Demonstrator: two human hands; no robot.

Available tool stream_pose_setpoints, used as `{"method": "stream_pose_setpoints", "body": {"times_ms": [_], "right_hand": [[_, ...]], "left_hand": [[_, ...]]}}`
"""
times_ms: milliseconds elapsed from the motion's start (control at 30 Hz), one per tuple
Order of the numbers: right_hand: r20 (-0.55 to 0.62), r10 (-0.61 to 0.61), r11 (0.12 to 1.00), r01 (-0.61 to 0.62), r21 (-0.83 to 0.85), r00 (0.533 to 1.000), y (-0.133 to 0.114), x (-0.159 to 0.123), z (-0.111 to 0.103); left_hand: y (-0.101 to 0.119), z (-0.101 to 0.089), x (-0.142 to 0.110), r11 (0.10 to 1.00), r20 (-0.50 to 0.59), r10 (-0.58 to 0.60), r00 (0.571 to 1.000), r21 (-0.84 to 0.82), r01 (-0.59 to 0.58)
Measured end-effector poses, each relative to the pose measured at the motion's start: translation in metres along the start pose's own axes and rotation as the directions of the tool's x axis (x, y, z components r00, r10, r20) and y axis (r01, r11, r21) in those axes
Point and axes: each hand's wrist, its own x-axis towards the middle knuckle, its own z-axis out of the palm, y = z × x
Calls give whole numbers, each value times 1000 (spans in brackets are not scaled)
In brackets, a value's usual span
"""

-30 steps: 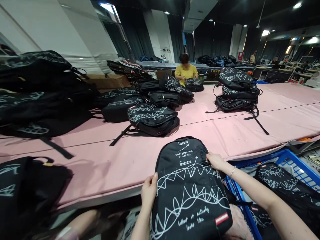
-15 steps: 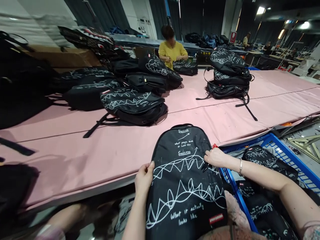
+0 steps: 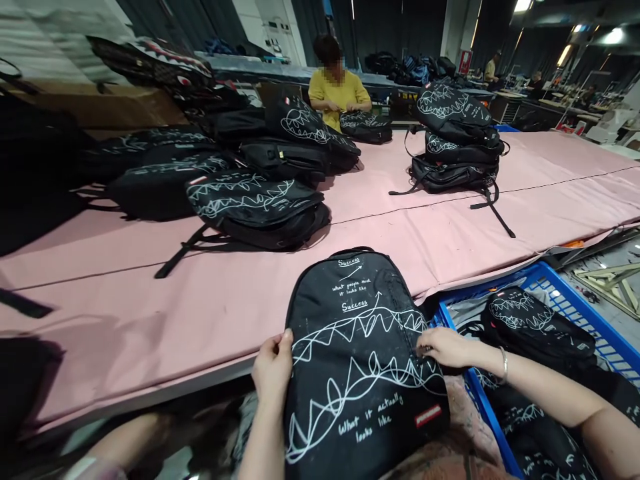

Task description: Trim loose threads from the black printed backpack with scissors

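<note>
A black backpack (image 3: pixel 357 360) with white scribble lines and the words "Success" lies on my lap, its top resting on the pink table's (image 3: pixel 200 313) near edge. My left hand (image 3: pixel 273 367) grips its left side, thumb on the front. My right hand (image 3: pixel 445 347), a bracelet on the wrist, pinches at its right edge, where something small like a zipper pull is hidden under the fingers.
A blue crate (image 3: pixel 575 300) at my right holds more black backpacks (image 3: pixel 535 320). Several backpacks (image 3: pixel 260 207) lie on the table at the left, a stack (image 3: pixel 457 143) at the back right. A person in a yellow shirt (image 3: pixel 337 90) works at the far side.
My view has dropped and turned slightly. My right hand has slid down the backpack's right edge toward me. My left hand keeps its grip on the left side.
</note>
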Motion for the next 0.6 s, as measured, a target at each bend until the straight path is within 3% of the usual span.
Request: {"method": "stream_pose_setpoints", "body": {"times_ms": [100,167,200,267,333,400,500,567,600], "right_hand": [[-120,187,955,-152,256,975,2,27,-4],[-205,224,933,-150,326,953,-11,41,2],[-251,218,923,-116,367,943,-21,46,9],[-330,143,909,8,416,933,-48,52,27],[-371,24,911,132,391,928,-75,53,46],[-360,-54,904,199,378,931,-93,50,59],[-258,-75,856,195,478,963,-92,42,54],[-183,-7,800,115,588,983,-74,38,40],[-174,65,791,55,609,983,-62,37,32]], "left_hand": [[18,-8,-12,997,-88,64,994,39,-61],[33,-11,-32,974,-154,225,962,31,-223],[40,-10,-45,947,-135,317,939,-14,-322],[53,-4,-75,878,85,441,894,-247,-410],[62,8,-103,855,359,409,839,-472,-215],[66,19,-121,817,462,307,832,-576,19],[59,17,-119,638,382,180,906,-747,189],[47,2,-103,524,240,92,966,-837,158],[39,-8,-92,516,154,40,987,-849,111]]}}
